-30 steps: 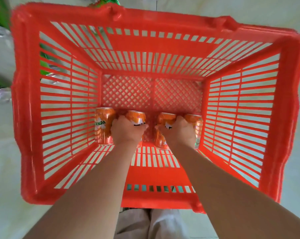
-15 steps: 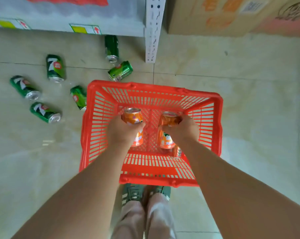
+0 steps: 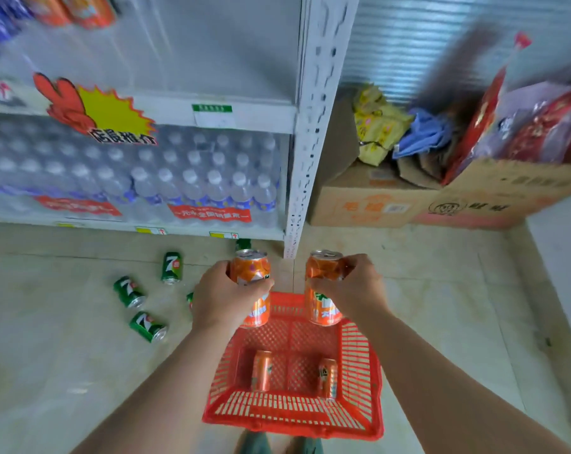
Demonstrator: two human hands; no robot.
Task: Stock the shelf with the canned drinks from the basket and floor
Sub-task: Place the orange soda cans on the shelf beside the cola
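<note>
My left hand (image 3: 223,298) grips an orange can (image 3: 252,283) and my right hand (image 3: 353,286) grips a second orange can (image 3: 322,290), both upright and lifted above the red basket (image 3: 359,371) on the floor. Two more orange cans (image 3: 262,371) (image 3: 327,377) stand in the basket. Several green cans (image 3: 172,267) (image 3: 129,291) (image 3: 148,326) lie on the floor to the left, in front of the white shelf (image 3: 245,116). The middle shelf level is mostly bare; orange cans (image 3: 87,8) show blurred at the top left.
The bottom shelf level holds packs of water bottles (image 3: 179,178). A perforated white upright (image 3: 310,126) ends the shelf. Cardboard boxes (image 3: 376,201) with bags and packets stand to the right against a corrugated wall. My feet show under the basket.
Both hands have lifted their orange cans up out of the basket. The view has risen from the basket and floor to the shelf; two cans stay in the basket.
</note>
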